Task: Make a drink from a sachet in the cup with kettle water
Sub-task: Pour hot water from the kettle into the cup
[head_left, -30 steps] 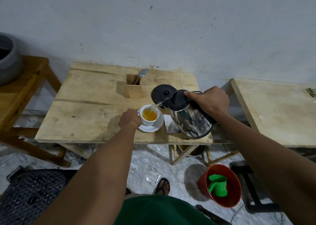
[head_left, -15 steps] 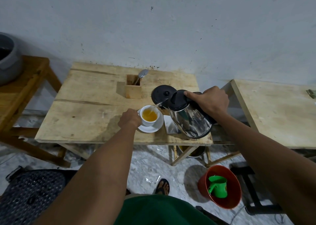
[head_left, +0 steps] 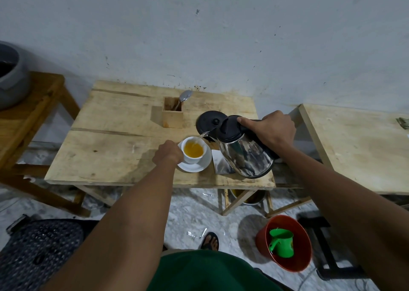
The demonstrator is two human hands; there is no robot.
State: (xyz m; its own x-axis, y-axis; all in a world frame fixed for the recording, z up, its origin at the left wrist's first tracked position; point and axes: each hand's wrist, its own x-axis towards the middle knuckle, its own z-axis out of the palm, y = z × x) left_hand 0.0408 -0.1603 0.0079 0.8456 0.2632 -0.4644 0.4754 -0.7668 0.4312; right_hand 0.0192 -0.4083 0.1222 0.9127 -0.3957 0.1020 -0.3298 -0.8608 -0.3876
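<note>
Two hands engaged: left hand [head_left: 168, 154] grips white ceramic cup [head_left: 194, 150] near table [head_left: 106, 153] front edge; right hand [head_left: 273, 129] grasps tilted steel kettle [head_left: 244, 155], pouring.

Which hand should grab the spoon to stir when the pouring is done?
Probably the right hand. It will be free once the kettle goes down, and the spoon stands in the wooden box close by. The left hand holds the cup.

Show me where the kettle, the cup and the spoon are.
kettle [head_left: 245, 155], head view, on its shiny steel body.
cup [head_left: 192, 158], head view, on its white outer wall.
spoon [head_left: 186, 95], head view, on its bowl above the wooden holder.
</note>
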